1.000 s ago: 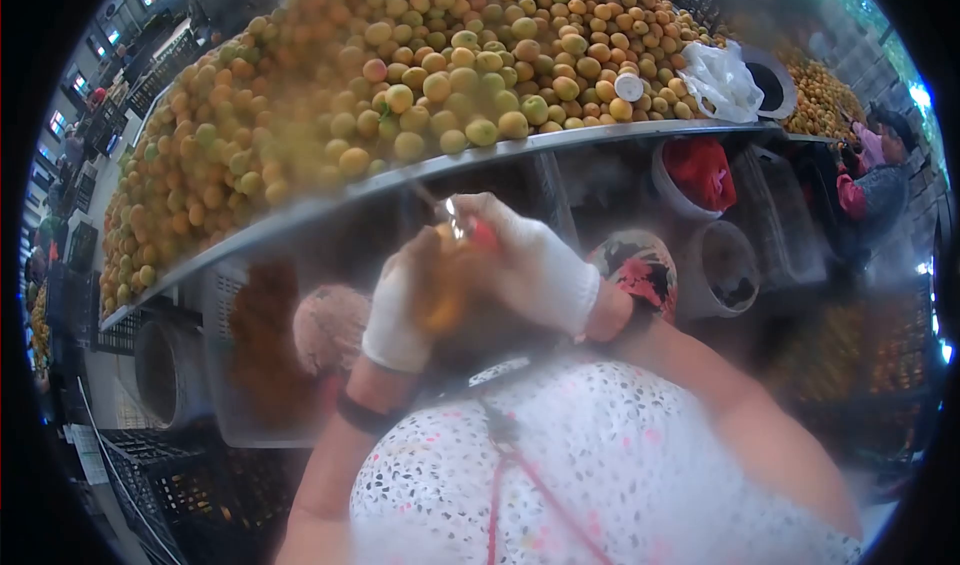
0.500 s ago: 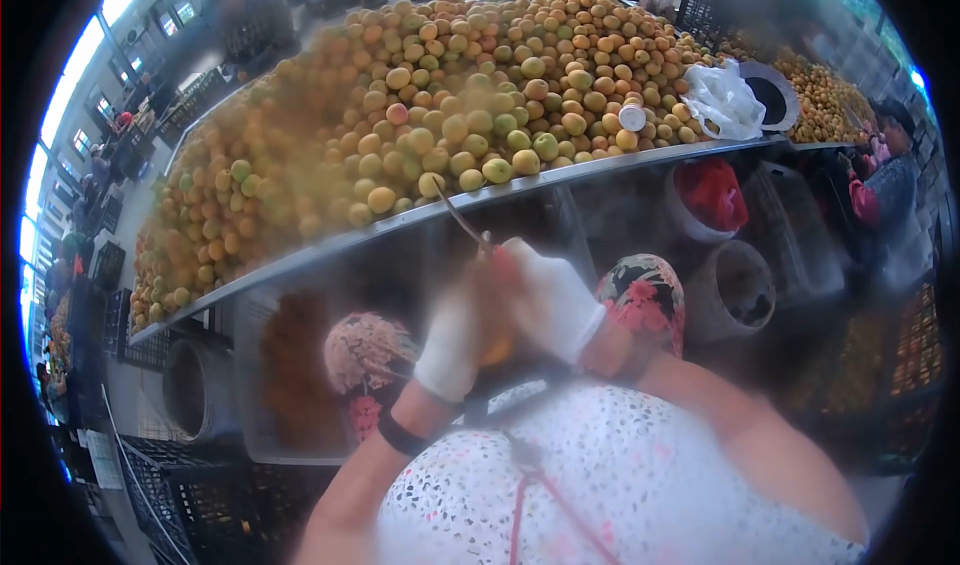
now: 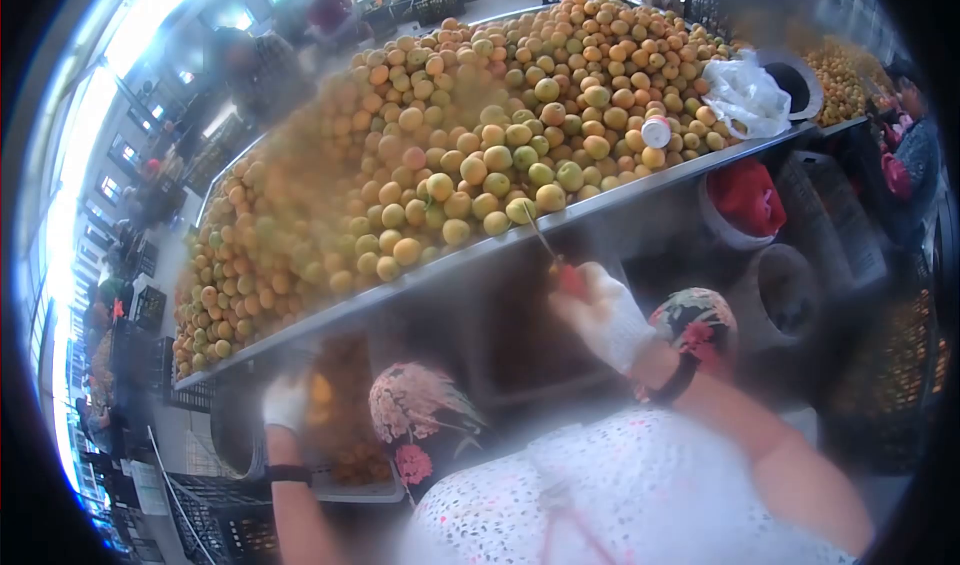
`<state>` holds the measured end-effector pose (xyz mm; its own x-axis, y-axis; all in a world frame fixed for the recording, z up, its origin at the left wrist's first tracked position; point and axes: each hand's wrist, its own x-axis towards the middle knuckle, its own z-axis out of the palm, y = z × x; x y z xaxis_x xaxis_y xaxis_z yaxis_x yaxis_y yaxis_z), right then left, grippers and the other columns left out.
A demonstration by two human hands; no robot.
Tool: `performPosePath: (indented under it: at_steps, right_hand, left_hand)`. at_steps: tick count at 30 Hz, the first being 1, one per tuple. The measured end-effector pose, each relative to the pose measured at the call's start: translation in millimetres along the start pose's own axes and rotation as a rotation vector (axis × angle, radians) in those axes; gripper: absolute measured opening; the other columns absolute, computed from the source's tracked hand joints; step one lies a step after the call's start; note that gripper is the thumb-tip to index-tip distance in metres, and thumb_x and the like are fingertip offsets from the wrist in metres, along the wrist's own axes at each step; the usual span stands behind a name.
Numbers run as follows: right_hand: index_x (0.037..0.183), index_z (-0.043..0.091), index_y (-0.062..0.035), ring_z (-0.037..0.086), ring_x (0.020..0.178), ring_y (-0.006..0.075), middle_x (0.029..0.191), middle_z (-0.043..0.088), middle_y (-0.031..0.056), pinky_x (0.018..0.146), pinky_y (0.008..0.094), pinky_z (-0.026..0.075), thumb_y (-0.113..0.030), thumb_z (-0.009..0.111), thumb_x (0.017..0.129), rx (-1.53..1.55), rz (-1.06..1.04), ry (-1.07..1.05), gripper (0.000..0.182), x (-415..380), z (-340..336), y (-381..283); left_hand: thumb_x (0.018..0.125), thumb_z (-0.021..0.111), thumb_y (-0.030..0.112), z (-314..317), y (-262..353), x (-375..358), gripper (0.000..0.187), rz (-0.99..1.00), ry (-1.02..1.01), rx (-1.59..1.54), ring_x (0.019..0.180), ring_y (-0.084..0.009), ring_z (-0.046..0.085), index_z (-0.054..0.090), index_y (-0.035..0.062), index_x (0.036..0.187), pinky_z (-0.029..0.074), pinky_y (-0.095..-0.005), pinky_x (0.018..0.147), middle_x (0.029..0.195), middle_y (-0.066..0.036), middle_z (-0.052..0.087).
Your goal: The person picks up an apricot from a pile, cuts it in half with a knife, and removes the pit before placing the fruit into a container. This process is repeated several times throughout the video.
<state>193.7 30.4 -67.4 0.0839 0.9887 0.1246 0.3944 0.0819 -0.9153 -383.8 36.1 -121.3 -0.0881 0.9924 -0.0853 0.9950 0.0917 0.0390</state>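
Note:
My right hand (image 3: 606, 315), in a white glove, is closed round the red handle of a small knife (image 3: 541, 231). Its thin blade points up toward the near metal edge of the fruit table (image 3: 480, 241). At the lower left my left hand (image 3: 290, 402), also gloved, is over a pale bin (image 3: 385, 492) of orange pieces. A blurred orange-yellow fruit (image 3: 320, 395) shows at its fingers; the blur hides whether they grip it. A large heap of yellow-orange and greenish fruit (image 3: 480, 165) covers the table.
On the heap's right are a white plastic bag (image 3: 745, 95) and a small white-lidded container (image 3: 656, 132). Below the edge stand a bucket with a red bag (image 3: 745, 203) and a grey bucket (image 3: 785, 290). Black crates (image 3: 215, 515) sit lower left. A person (image 3: 912, 155) is at the far right.
My hands were together in front of my body. The left has moved away to the lower left, over the bin; the right has moved right with the knife. The view has shifted.

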Motion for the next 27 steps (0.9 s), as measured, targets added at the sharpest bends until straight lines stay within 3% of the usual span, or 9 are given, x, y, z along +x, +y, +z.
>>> performPosePath:
  at_steps: [3, 5, 7, 9, 15, 17, 21, 24, 27]
  right_hand:
    - [0.104, 0.058, -0.0032, 0.067, 0.075, 0.0300, 0.083, 0.067, 0.0169, 0.069, 0.0372, 0.051, -0.020, 0.067, 0.091, 0.115, 0.096, -0.049, 0.023, 8, 4, -9]
    - [0.101, 0.058, -0.0036, 0.066, 0.074, 0.0284, 0.082, 0.066, 0.0153, 0.068, 0.0364, 0.051, -0.017, 0.066, 0.093, 0.159, 0.116, -0.069, 0.018, 19, 10, -1]
    - [0.101, 0.058, -0.0036, 0.064, 0.068, 0.0238, 0.075, 0.063, 0.0127, 0.063, 0.0337, 0.049, -0.012, 0.061, 0.095, 0.014, -0.241, 0.009, 0.011, 32, 18, 15]
    - [0.101, 0.058, -0.0039, 0.063, 0.066, 0.0212, 0.073, 0.062, 0.0104, 0.062, 0.0321, 0.049, -0.011, 0.060, 0.096, 0.075, -0.113, -0.052, 0.009, 43, 20, 19]
    - [0.103, 0.059, -0.0044, 0.059, 0.065, 0.0125, 0.075, 0.061, 0.0033, 0.059, 0.0275, 0.048, -0.010, 0.059, 0.098, 0.159, 0.171, -0.199, 0.007, 66, 19, 40]
    - [0.104, 0.058, -0.0037, 0.058, 0.065, 0.0127, 0.074, 0.060, 0.0050, 0.059, 0.0276, 0.047, -0.011, 0.059, 0.099, 0.335, 0.220, -0.155, 0.009, 68, 24, 55]
    - [0.105, 0.058, -0.0044, 0.055, 0.065, 0.0099, 0.074, 0.058, 0.0023, 0.058, 0.0251, 0.045, -0.013, 0.059, 0.100, 0.230, 0.280, -0.195, 0.010, 74, 14, 47]
    - [0.108, 0.057, -0.0049, 0.050, 0.065, 0.0055, 0.077, 0.054, -0.0020, 0.057, 0.0217, 0.042, -0.017, 0.055, 0.103, 0.545, 0.246, -0.123, 0.013, 70, 17, 60]
    - [0.113, 0.056, -0.0048, 0.046, 0.065, 0.0024, 0.079, 0.051, -0.0046, 0.056, 0.0198, 0.039, -0.019, 0.052, 0.104, 0.778, 0.326, -0.167, 0.017, 68, 3, 38]
  left_hand:
    - [0.079, 0.063, 0.012, -74, 62, 22, 0.030, 0.228, 0.420, 0.130, 0.088, -0.0359, 0.064, 0.063, 0.0110, 0.109, 0.054, -0.0449, 0.072, 0.099, -0.017, 0.063]
    - [0.092, 0.057, 0.007, -95, 99, 74, 0.016, 0.493, 0.595, 0.244, 0.086, -0.0268, 0.064, 0.066, 0.0039, 0.105, 0.050, -0.0305, 0.073, 0.099, -0.015, 0.063]
    - [0.092, 0.061, 0.012, -97, 160, 123, 0.025, 0.442, 0.423, -0.520, 0.088, -0.0171, 0.063, 0.064, -0.0005, 0.113, 0.050, -0.0278, 0.077, 0.102, -0.012, 0.067]
    - [0.090, 0.066, 0.020, -82, 204, 184, 0.038, 0.330, 0.387, -0.618, 0.097, -0.0199, 0.066, 0.061, -0.0008, 0.121, 0.052, -0.0307, 0.085, 0.108, -0.015, 0.069]
    - [0.080, 0.075, 0.026, -54, 301, 320, 0.069, 0.547, 0.358, -0.293, 0.128, -0.0319, 0.052, 0.050, 0.0047, 0.140, 0.043, -0.0385, 0.106, 0.137, -0.021, 0.055]
    - [0.080, 0.075, 0.028, -58, 326, 333, 0.068, 0.477, 0.122, -0.212, 0.130, -0.0338, 0.049, 0.051, 0.0074, 0.139, 0.042, -0.0405, 0.107, 0.135, -0.022, 0.055]
    - [0.081, 0.073, 0.025, -66, 345, 352, 0.057, 0.411, 0.207, 0.032, 0.119, -0.0377, 0.055, 0.054, 0.0126, 0.134, 0.046, -0.0410, 0.101, 0.126, -0.024, 0.057]
    - [0.085, 0.068, 0.013, -70, 340, 315, 0.056, 0.660, 0.253, -0.838, 0.097, -0.0280, 0.064, 0.048, 0.0045, 0.137, 0.052, -0.0360, 0.087, 0.122, -0.011, 0.056]
    - [0.084, 0.066, 0.010, -110, 355, 208, 0.059, 0.468, -0.259, -1.455, 0.099, -0.0176, 0.059, 0.044, 0.0001, 0.138, 0.052, -0.0317, 0.085, 0.123, -0.010, 0.053]
